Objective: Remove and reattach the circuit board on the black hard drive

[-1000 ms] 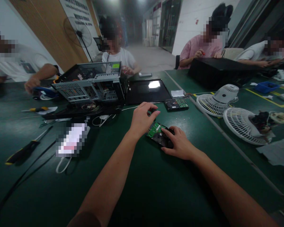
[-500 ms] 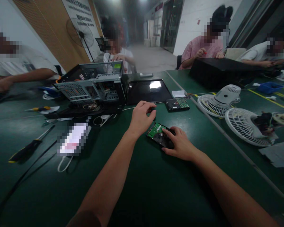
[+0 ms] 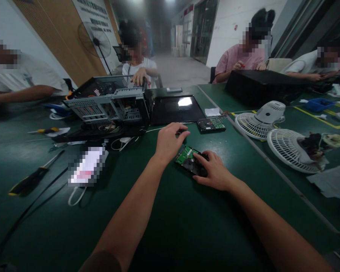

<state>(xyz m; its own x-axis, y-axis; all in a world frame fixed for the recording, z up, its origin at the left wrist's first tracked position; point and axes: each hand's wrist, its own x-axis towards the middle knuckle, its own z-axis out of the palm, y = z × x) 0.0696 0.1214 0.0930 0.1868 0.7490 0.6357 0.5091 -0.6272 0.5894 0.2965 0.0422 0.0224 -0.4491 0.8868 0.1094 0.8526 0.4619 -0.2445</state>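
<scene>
A hard drive with a green circuit board (image 3: 189,155) lies at an angle on the green table. My right hand (image 3: 214,172) grips its right end, thumb at the near edge and fingers over the top. Just beyond the drive's left end, my left hand (image 3: 170,141) is curled with thumb and fingertips close around something small and dark, too hidden to name. A second hard drive (image 3: 211,125) rests farther back, beside a black flat panel (image 3: 178,108) with a shiny surface.
An opened computer case (image 3: 110,105) stands back left. Nearer are a phone (image 3: 87,165) with a white cable and a screwdriver (image 3: 36,175). White fan parts (image 3: 291,149) lie right. A black case (image 3: 266,85) stands back right. Several people sit around the table.
The person across has moved a hand down onto the top of the open computer case. My left hand has shifted very slightly; my right hand keeps its hold on the drive.
</scene>
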